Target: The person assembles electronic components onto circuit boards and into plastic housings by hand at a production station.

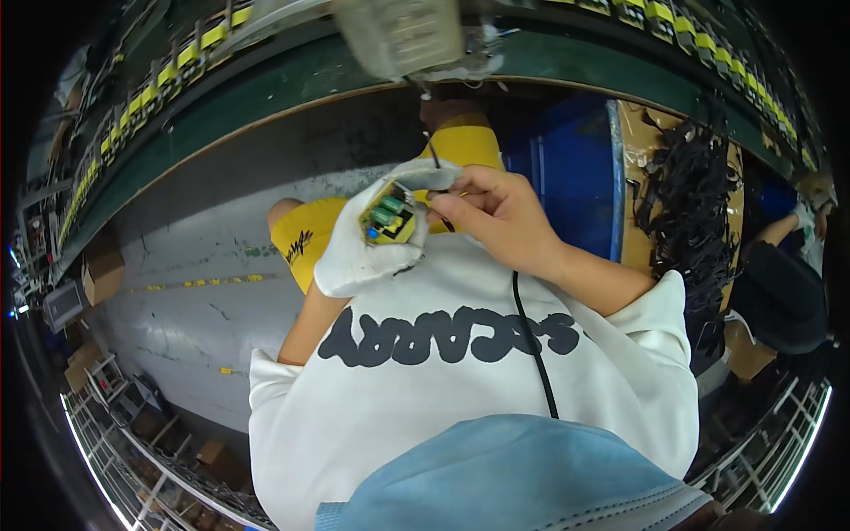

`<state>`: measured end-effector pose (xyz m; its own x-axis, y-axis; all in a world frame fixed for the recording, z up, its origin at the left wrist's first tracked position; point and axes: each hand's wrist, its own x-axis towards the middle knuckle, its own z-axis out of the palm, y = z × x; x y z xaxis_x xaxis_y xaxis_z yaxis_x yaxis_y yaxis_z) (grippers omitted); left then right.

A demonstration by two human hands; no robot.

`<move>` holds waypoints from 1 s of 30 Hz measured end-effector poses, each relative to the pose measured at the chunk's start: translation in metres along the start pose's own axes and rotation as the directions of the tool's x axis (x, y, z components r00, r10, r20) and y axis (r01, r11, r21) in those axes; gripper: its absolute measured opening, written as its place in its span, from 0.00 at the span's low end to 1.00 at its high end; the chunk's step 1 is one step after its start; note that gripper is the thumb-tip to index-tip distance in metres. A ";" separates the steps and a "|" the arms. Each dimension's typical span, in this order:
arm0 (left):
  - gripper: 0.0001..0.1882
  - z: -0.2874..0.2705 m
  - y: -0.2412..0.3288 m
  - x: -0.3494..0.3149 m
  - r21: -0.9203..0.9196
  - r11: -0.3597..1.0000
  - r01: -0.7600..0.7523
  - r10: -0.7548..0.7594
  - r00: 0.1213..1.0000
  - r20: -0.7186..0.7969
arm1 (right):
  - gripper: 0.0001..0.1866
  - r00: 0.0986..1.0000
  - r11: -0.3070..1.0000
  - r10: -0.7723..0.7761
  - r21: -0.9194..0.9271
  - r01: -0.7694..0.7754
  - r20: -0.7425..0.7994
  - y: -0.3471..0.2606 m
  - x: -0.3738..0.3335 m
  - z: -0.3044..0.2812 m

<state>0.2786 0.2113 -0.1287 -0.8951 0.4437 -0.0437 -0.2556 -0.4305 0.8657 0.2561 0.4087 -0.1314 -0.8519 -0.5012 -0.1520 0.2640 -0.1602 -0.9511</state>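
Circuit board [390, 215]: sits in the left hand, over the lap and in front of the white shirt [443, 389]; leans with its component side toward the camera.
Board's look: small and crowded — carries rounded green parts side by side, yellow-and-black parts beside them and a little blue piece near the lower left corner.
Left hand [348, 257]: wears a white glove; grasps the board, curled around its sides.
Right hand [500, 212]: works bare; pinches a thin black lead [433, 149] between thumb and fingers, just beside the board. Cannot tell whether joined to it.
Green bench [567, 57]: curves across the top; bears a pale plastic bin [403, 35], blurred, and, at the right, a row of yellow-topped units [704, 40].
Blue bin [567, 168]: stands to the right, next to cardboard [637, 128] heaped with black cables [691, 195].
Grey floor [204, 332]: spreads at the left — looks scuffed, crossed by a worn yellow line [199, 283].
Room's edges: hold a carton [104, 265] at the left and metal racks [133, 451] below.
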 end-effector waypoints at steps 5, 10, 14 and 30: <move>0.36 0.014 -0.001 0.022 -0.164 0.986 -0.009 0.003 0.999 -0.040 | 0.11 0.999 0.999 -0.049 0.010 0.050 -0.022 -0.032 -0.011 -0.025; 0.38 -0.001 0.014 0.013 -0.302 0.948 0.103 -0.161 0.972 -0.171 | 0.10 0.790 0.670 -0.613 -0.534 0.515 -0.006 -0.046 -0.008 -0.017; 0.39 -0.011 0.007 0.007 -0.163 0.986 -0.028 0.013 0.995 -0.096 | 0.10 0.694 0.464 -0.708 -0.658 0.594 0.127 -0.032 -0.008 -0.008; 0.45 -0.035 -0.013 0.020 -0.248 0.959 -0.134 0.142 0.990 0.015 | 0.09 0.769 0.393 -0.620 -0.787 0.476 0.156 -0.041 -0.006 0.021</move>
<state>0.2511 0.1985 -0.1585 -0.9169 0.3896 0.0869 -0.2161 -0.6676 0.7124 0.2595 0.4000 -0.0858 -0.7482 -0.4189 0.5145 -0.6578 0.3676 -0.6574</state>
